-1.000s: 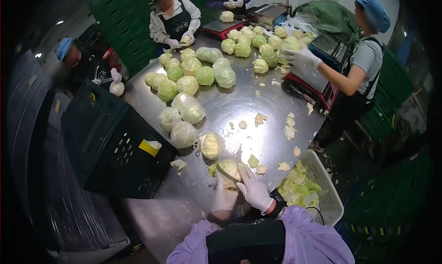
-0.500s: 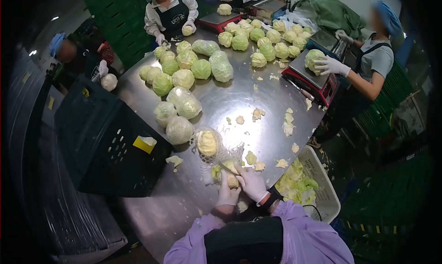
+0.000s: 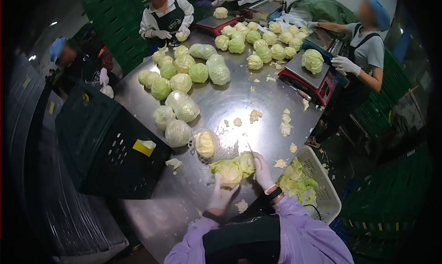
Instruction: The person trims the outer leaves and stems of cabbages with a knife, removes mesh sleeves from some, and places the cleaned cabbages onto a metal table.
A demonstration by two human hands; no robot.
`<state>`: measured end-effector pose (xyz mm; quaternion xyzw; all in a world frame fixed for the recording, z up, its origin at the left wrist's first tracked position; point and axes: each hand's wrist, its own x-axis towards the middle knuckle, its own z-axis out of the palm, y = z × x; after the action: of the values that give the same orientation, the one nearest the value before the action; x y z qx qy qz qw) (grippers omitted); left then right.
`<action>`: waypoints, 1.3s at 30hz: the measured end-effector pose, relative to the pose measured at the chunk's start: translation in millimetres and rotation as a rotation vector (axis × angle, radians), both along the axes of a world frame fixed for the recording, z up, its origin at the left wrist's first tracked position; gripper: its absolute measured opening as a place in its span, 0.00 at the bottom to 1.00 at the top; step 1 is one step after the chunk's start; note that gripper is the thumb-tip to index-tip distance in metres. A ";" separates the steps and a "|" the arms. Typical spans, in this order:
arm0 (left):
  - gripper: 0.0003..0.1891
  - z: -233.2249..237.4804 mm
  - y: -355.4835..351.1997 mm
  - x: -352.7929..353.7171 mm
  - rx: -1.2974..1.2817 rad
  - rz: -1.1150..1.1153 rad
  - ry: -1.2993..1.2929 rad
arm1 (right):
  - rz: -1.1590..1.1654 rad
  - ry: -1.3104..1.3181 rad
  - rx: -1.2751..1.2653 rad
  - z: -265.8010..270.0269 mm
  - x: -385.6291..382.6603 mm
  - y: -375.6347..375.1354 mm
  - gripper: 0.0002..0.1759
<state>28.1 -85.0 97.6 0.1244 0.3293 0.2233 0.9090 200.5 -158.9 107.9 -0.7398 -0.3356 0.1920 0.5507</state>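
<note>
My left hand [image 3: 220, 196], in a white glove, cups a pale green cabbage [image 3: 228, 173] from below at the near edge of the steel table [image 3: 230, 98]. My right hand [image 3: 263, 173], also gloved, grips a knife [image 3: 249, 147] whose thin blade points away from me. That hand rests against loose outer leaves [image 3: 246, 162] peeling off the cabbage's right side. Just beyond the cabbage lies a trimmed one in a mesh net [image 3: 206, 143].
Many cabbages [image 3: 184, 80] cover the table's far and left parts. A black crate [image 3: 106, 144] leans at the left edge. A white basket [image 3: 328, 195] of leaf scraps stands at my right. Three gloved co-workers stand around; one is at a red scale [image 3: 309, 77].
The knife has come off the cabbage and now points away. Outer leaves have opened to the right. My left hand dropped lower under the cabbage. The co-worker on the right set a cabbage on the scale.
</note>
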 end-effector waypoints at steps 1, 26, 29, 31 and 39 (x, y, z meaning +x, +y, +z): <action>0.34 9.5 2.9 -4.6 -0.002 -0.068 -0.083 | -0.067 0.247 -0.005 7.5 9.0 -5.8 0.18; 0.27 66.2 -19.2 10.0 0.444 -0.221 0.233 | 0.264 -0.468 -0.268 77.5 -38.1 -38.9 0.38; 0.27 76.6 -19.8 13.8 0.419 -0.217 0.240 | 0.240 -0.499 -0.305 76.6 -35.6 -36.3 0.31; 0.28 76.3 -20.9 16.1 0.390 -0.206 0.227 | 0.223 -0.534 -0.251 74.8 -30.2 -37.4 0.27; 0.40 50.4 5.0 6.8 0.917 -0.257 0.190 | 0.045 0.280 -0.087 65.9 28.8 -56.1 0.18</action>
<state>34.9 -80.0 148.0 0.5716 0.2603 0.2193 0.7466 229.3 -215.1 173.8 -0.7212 -0.2633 0.3202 0.5551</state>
